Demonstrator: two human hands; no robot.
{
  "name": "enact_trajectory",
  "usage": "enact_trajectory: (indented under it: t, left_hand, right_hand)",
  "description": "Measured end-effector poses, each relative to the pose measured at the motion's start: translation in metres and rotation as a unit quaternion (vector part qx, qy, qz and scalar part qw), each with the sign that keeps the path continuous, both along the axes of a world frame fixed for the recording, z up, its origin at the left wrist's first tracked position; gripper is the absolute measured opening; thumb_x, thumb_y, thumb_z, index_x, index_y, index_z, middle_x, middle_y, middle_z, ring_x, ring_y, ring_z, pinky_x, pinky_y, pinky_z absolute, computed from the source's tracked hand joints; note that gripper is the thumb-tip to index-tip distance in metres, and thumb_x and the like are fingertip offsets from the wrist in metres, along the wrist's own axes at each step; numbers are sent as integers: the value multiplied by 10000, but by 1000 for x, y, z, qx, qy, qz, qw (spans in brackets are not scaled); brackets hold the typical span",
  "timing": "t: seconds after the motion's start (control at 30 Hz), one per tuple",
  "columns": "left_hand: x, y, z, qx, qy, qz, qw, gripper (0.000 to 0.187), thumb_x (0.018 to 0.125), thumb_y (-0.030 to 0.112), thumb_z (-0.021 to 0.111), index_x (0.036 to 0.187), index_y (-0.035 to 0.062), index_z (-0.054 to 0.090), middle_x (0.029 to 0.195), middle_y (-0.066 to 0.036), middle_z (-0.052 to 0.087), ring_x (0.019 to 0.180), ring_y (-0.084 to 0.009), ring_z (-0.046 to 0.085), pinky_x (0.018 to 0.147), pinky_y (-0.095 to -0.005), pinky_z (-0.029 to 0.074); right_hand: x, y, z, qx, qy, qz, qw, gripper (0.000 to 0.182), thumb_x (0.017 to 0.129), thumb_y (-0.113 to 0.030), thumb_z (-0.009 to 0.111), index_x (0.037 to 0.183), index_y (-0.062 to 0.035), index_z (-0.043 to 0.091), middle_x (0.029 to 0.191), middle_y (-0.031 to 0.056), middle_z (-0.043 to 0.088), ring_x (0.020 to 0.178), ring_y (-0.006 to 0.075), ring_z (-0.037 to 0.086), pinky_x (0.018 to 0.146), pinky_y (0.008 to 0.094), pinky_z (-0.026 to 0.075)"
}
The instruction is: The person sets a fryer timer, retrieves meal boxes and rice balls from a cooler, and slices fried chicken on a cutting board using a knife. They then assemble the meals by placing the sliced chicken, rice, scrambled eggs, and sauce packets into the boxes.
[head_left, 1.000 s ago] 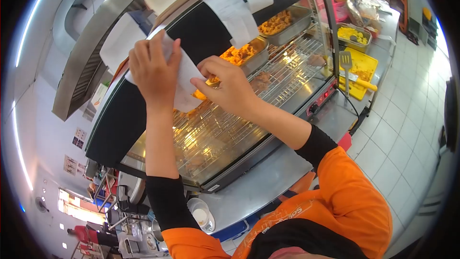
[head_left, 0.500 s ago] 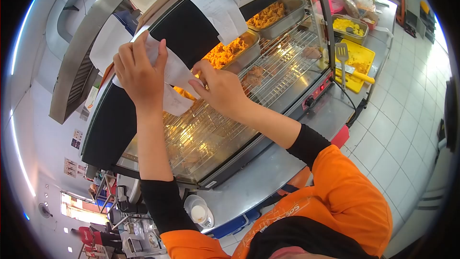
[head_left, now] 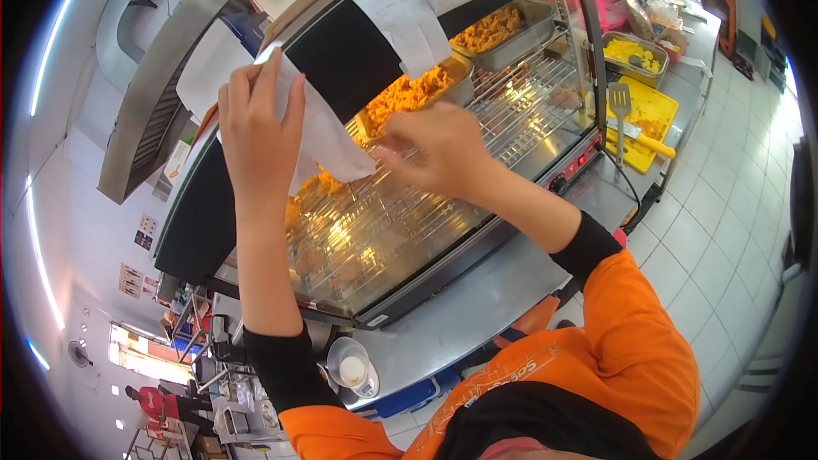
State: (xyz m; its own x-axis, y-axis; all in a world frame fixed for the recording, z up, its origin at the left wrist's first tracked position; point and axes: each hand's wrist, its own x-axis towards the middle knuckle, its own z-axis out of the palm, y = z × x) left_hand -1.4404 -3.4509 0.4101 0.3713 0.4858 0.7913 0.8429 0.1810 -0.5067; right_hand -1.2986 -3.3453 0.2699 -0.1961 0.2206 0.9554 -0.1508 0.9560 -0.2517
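My left hand (head_left: 260, 132) is at the top edge of a glass food warmer, its fingers and thumb on the upper part of a white paper slip (head_left: 328, 132) that looks like a receipt. The slip hangs over the black top panel (head_left: 345, 51) and down across the glass. Close to the slip's lower corner is my right hand (head_left: 439, 153), smeared by motion, its fingers curled; a grip on the paper cannot be made out. More paper slips (head_left: 400, 21) hang from the panel farther right. Behind the glass, a metal tray (head_left: 464, 89) holds orange fried pieces.
Wire racks (head_left: 409, 221) fill the warmer's lower level. A steel counter (head_left: 409, 345) runs in front, with a clear plastic cup (head_left: 348, 358) on it. To the right lie a yellow cutting board (head_left: 648, 106) and a spatula (head_left: 619, 102). A person in red (head_left: 158, 405) stands far back.
My right hand has moved right and down, away from the middle of the slip. The slip's end now hangs lower right. My left hand stays at the top edge.
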Motion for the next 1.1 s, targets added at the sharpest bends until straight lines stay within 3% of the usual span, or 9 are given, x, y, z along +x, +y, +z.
enact_trajectory:
  t: [0.13,0.23,0.33,0.43,0.53,0.6,0.77,0.97,1.1]
  left_hand:
    - [17,-5,8,0,-57,22,998,337,855,147,655,1179,59,625,1060,-93,590,953,-259,577,832,-373,476]
    - [30,9,18,55,19,-45,997,320,851,109,638,1168,68,628,1067,-103,606,978,-269,586,837,-375,476]
    - [67,49,25,-72,20,-180,981,326,825,35,602,1150,49,626,1063,-116,621,1004,-283,589,854,-372,480]
    - [90,101,29,-57,65,-194,977,284,785,-14,576,1061,12,640,1027,-123,625,1014,-295,585,861,-375,487]
    - [89,137,38,-160,-11,-146,976,205,842,47,575,1028,18,655,997,-120,623,965,-326,587,846,-401,459]
    - [88,144,37,-134,5,-135,982,191,817,44,603,998,-6,644,976,-131,611,942,-331,584,831,-400,460]
    - [94,144,31,-99,-17,-128,987,221,801,42,632,1017,-6,633,996,-129,622,959,-331,590,830,-387,465]
    - [90,147,31,-111,-15,-95,989,264,791,98,676,1037,12,636,1023,-126,633,955,-317,601,845,-376,477]
    - [106,142,30,-113,-26,-59,991,298,785,132,695,1058,25,643,1044,-105,642,936,-297,622,831,-347,487]
  right_hand:
    - [27,55,15,-42,245,-36,968,302,800,-164,703,1035,-58,547,943,77,577,838,184,562,739,329,435]
    - [39,96,34,-120,281,-16,952,477,810,-150,707,1216,-43,480,1087,85,550,980,179,531,847,323,427]
    - [33,124,44,-107,256,109,955,610,800,-147,730,1316,-55,418,1116,91,559,1011,181,539,892,321,426]
    - [34,120,55,-126,236,135,954,591,808,-100,724,1314,-73,421,996,68,610,950,147,574,857,294,449]
    - [38,120,61,-198,202,216,934,545,815,-57,704,1293,-89,445,819,40,650,781,108,611,713,265,480]
    - [43,123,56,-249,157,235,926,532,811,-67,706,1280,-90,456,781,50,663,734,97,616,663,265,479]
    - [55,119,18,-306,85,56,947,348,818,-210,699,1129,-118,573,757,55,685,637,191,633,624,292,458]
    - [42,131,-14,-82,43,-242,966,131,831,-188,657,776,-119,559,621,-12,590,605,172,581,568,313,407]
    - [29,132,-8,46,81,-296,951,117,794,-129,636,767,-137,522,593,-29,539,573,145,564,536,314,383]
